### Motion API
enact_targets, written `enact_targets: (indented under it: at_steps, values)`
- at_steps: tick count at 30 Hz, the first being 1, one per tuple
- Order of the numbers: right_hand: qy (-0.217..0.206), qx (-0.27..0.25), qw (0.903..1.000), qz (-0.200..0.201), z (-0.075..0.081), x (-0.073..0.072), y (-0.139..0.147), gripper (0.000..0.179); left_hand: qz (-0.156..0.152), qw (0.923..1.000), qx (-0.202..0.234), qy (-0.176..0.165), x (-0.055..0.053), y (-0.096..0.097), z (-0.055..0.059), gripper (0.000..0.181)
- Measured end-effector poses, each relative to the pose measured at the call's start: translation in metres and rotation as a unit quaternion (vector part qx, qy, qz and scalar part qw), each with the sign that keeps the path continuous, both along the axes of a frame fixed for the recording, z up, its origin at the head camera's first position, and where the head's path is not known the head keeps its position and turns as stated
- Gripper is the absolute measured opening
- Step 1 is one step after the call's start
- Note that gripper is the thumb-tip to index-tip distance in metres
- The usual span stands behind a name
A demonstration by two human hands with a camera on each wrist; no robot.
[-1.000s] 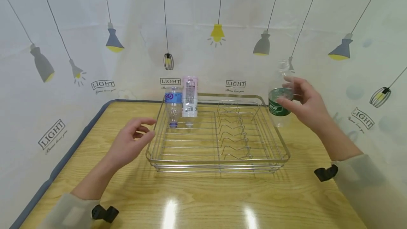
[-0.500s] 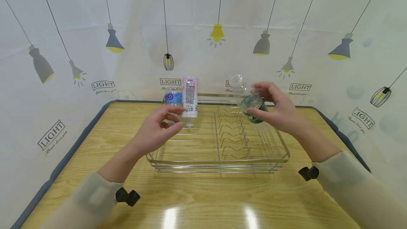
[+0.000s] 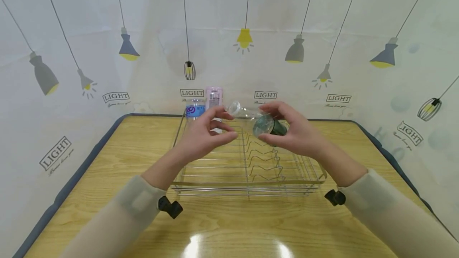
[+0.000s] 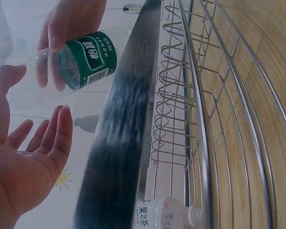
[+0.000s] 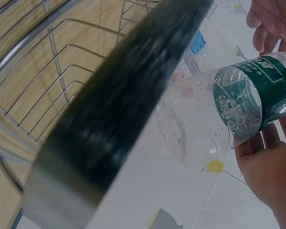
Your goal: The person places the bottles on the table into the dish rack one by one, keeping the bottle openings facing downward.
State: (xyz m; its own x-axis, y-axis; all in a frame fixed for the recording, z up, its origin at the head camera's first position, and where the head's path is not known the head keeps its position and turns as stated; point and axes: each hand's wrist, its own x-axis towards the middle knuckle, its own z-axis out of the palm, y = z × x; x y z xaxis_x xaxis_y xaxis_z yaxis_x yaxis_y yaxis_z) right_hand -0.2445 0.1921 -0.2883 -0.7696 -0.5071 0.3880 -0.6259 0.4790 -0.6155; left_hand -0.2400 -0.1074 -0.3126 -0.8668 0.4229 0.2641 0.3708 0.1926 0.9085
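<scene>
Over the dish rack, my right hand [image 3: 299,132] grips a clear plastic bottle [image 3: 264,126] with a green label. The bottle is tipped, its neck pointing up and left in the head view. Close to that neck is my left hand [image 3: 201,138], fingers and thumb spread apart with nothing held between them. The left wrist view shows the bottle's green label [image 4: 91,58] just beyond the left fingertips. In the right wrist view, the right fingers [image 5: 267,140] wrap the labelled middle and the clear base [image 5: 190,124] faces the camera.
A wire dish rack [image 3: 247,184] stands on the wooden table [image 3: 229,220]. At its back left, a blue-labelled bottle [image 3: 195,111] and a pink-and-white bottle [image 3: 214,94] stand upside down, partly behind the left hand. A lamp-printed sheet [image 3: 154,63] hangs behind the table.
The right hand has carried the green-labelled bottle leftward over the rack, tilting it from upright. The left hand has moved right and up from the rack's left side to the bottle's neck.
</scene>
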Motion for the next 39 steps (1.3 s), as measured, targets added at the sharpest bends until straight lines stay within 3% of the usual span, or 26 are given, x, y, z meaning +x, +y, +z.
enact_targets:
  at_steps: [9, 14, 20, 29, 33, 39]
  values:
    - [0.021, 0.044, 0.9984, 0.028, -0.003, 0.002, -0.009, 0.066, -0.030, 0.9980, 0.044, -0.033, -0.004, 0.000, -0.003, 0.058]
    - [0.032, 0.081, 0.9960, 0.016, -0.003, 0.004, -0.010, 0.065, -0.017, 0.9987, 0.039, -0.028, -0.003, -0.004, -0.007, 0.044]
    - [0.029, 0.106, 0.9940, 0.000, -0.005, 0.007, -0.009, 0.066, -0.014, 0.9971, 0.066, -0.035, -0.002, -0.007, -0.011, 0.035]
    - [0.062, 0.095, 0.9933, -0.021, -0.002, 0.002, 0.004, 0.073, -0.014, 0.9951, 0.083, -0.052, -0.004, -0.017, -0.018, 0.034]
    - [0.043, 0.074, 0.9957, -0.034, 0.001, -0.002, 0.021, 0.076, -0.012, 0.9938, 0.087, -0.068, -0.005, -0.029, -0.022, 0.036]
    - [-0.032, 0.033, 0.9983, -0.034, -0.004, -0.006, 0.040, 0.082, -0.014, 0.9920, 0.095, -0.082, -0.002, -0.045, -0.026, 0.037]
